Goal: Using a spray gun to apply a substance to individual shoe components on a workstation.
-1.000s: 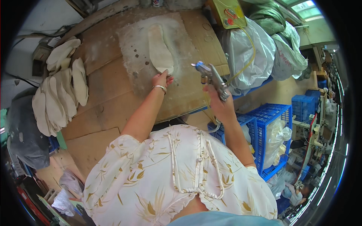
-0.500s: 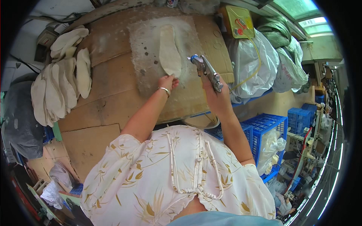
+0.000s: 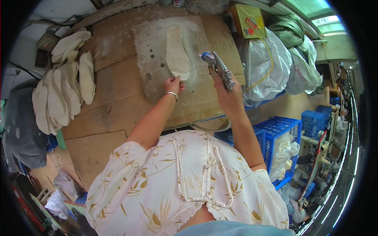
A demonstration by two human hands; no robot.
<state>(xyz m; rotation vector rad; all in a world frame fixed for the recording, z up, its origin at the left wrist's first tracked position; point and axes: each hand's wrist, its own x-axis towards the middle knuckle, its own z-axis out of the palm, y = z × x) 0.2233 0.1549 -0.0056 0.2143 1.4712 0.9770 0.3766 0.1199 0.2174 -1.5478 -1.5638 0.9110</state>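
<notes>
The nearer left hand [image 3: 173,85] pinches the close end of a flat, cream, foot-shaped insole [image 3: 177,55] stretching lengthwise ahead; the right hand [image 3: 229,94] is wrapped around a silver metal spray gun [image 3: 222,70].

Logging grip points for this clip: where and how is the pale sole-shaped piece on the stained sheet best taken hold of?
The sole-shaped piece is probably best pinched by its near end, coming from the near side: it lies flat, lengthwise away from the person, and the left hand grips there. The right hand holds a spray gun.
</notes>
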